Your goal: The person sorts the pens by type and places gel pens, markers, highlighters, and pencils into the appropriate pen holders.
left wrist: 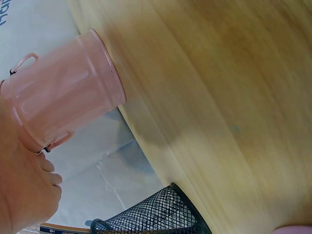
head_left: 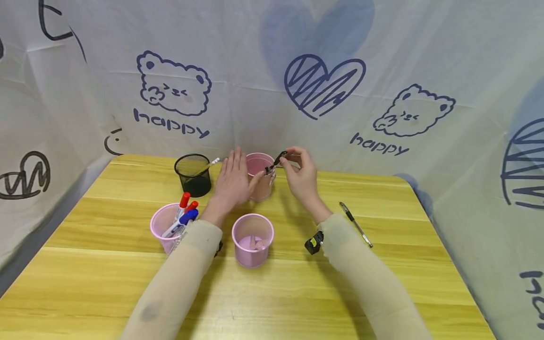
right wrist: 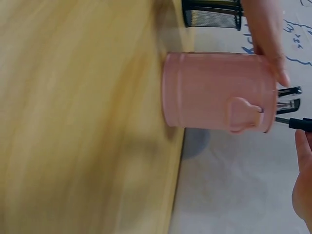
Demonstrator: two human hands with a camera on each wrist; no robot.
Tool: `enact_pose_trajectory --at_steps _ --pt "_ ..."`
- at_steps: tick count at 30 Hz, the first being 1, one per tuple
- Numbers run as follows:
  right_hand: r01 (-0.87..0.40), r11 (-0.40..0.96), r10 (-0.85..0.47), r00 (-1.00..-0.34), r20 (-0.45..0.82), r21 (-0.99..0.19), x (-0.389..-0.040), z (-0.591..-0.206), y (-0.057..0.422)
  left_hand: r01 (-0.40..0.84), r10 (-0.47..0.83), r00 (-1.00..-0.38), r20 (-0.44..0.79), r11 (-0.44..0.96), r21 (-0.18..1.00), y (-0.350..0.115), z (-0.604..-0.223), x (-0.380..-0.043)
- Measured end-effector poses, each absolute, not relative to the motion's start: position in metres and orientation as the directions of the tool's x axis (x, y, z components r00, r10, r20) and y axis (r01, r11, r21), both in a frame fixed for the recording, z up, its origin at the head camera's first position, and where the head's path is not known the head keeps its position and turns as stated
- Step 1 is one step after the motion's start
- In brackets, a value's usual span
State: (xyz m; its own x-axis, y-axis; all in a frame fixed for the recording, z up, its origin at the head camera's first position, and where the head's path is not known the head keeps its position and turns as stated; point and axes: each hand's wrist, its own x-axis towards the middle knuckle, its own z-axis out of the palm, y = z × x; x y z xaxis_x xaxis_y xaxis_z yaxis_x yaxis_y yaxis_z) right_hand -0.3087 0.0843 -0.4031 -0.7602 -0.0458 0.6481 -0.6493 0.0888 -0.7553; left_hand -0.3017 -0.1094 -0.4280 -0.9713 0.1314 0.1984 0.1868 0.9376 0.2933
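A pink metal bucket [head_left: 260,186] with small side handles stands upright near the table's back edge. My left hand [head_left: 233,179] rests against its left side, fingers straight and thumb at the rim. My right hand [head_left: 301,172] is at the bucket's right, pinching a slim black-handled tool [right wrist: 299,124] with a thin metal shaft; its exact kind is unclear. The shaft's end is at the bucket's mouth. Black-and-silver ends [right wrist: 288,105] stick out of the bucket in the right wrist view. What lies deeper inside is hidden.
A black mesh holder [head_left: 193,177] with a pencil [head_left: 207,166] stands left of the bucket. Nearer are a pink cup [head_left: 159,224] of red- and blue-capped markers and another pink cup [head_left: 252,257] with small pink pieces. A pen [head_left: 356,224] lies at right.
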Motion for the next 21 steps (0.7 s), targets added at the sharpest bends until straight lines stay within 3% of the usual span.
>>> enact_pose_trajectory --at_steps 6,21 --pt "-0.61 0.171 -0.114 -0.792 0.6 -0.773 -0.291 -0.393 0.077 0.187 0.131 -0.971 0.2 0.937 0.294 -0.109 -0.427 -0.301" --pt "-0.585 0.198 -0.104 -0.811 0.576 -0.787 -0.319 -0.429 0.084 0.194 0.136 -0.968 0.209 0.937 0.289 -0.11 -0.427 -0.301"
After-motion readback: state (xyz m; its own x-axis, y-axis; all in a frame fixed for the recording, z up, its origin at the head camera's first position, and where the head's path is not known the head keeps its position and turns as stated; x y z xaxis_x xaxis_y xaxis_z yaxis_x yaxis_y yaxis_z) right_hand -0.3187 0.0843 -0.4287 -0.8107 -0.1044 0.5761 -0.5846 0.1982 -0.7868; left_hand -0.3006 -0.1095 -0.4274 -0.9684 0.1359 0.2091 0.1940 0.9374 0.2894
